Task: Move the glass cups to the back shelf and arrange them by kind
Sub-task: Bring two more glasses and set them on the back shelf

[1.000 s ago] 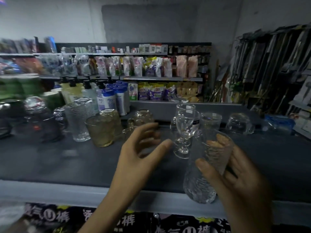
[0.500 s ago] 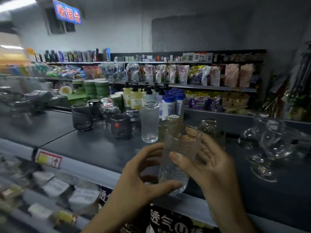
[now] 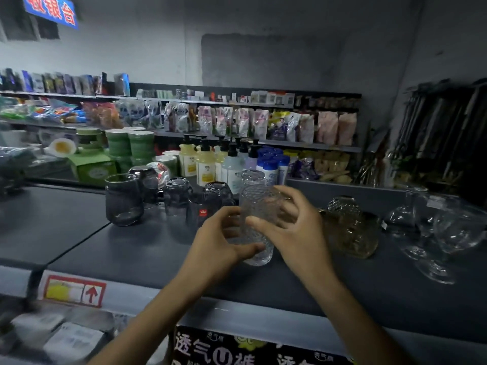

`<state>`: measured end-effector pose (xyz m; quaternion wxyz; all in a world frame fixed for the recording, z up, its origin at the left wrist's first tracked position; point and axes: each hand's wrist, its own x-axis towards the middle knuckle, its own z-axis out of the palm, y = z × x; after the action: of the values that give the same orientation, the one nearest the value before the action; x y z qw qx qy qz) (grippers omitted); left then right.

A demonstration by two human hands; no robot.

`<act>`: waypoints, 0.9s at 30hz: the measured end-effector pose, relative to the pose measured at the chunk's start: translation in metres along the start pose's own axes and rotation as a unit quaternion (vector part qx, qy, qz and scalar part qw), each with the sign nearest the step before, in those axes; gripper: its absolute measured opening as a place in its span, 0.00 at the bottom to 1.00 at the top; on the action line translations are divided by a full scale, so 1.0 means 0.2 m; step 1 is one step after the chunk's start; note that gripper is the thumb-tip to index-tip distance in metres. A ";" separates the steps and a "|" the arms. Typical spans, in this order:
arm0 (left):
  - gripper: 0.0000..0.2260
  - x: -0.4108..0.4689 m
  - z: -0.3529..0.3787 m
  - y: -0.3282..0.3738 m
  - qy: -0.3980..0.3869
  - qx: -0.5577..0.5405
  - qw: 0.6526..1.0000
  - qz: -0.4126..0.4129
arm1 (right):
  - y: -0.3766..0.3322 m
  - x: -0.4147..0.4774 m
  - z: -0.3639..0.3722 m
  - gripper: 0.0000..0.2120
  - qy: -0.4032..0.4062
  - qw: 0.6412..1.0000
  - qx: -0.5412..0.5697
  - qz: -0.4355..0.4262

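A tall clear textured tumbler (image 3: 257,214) stands over the dark shelf top (image 3: 131,248), held between both hands. My left hand (image 3: 224,241) grips its lower part with the thumb across the base. My right hand (image 3: 295,227) wraps its upper part from the right. Behind it stands a second clear textured tumbler (image 3: 253,177). To the left are dark smoky cups (image 3: 123,198) and upturned dark cups (image 3: 212,196). Amber textured cups (image 3: 350,230) sit to the right, and clear stemmed glasses (image 3: 448,233) stand at the far right.
Pump bottles (image 3: 205,164) and blue-capped bottles (image 3: 274,164) line up behind the cups. Green containers (image 3: 131,148) stand at the back left. Shelves of packaged goods (image 3: 237,122) fill the wall behind. A price label (image 3: 73,291) marks the shelf's front edge.
The view has swung left, from the stemmed glasses to the dark cups. The tumbler, at first only in my right hand, is now held by both hands, farther onto the shelf and lower.
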<state>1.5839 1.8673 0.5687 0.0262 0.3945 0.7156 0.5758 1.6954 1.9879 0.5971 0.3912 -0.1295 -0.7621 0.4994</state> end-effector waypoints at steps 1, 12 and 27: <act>0.28 0.02 0.00 -0.02 -0.004 0.000 1.000 0.002 | 0.01 0.01 0.02 0.34 0.003 1.000 -0.006 0.004; 0.27 0.09 0.00 -0.17 -0.024 -0.024 0.999 -0.017 | 0.08 0.04 0.12 0.36 0.029 0.999 -0.021 0.024; 0.34 0.08 0.00 -0.17 -0.032 0.048 0.998 -0.019 | 0.13 0.04 0.17 0.40 0.050 0.997 -0.043 0.039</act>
<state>1.5545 1.8760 0.5459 0.0413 0.3998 0.7485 0.5274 1.6615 1.9825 0.5711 0.4034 -0.2008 -0.7565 0.4740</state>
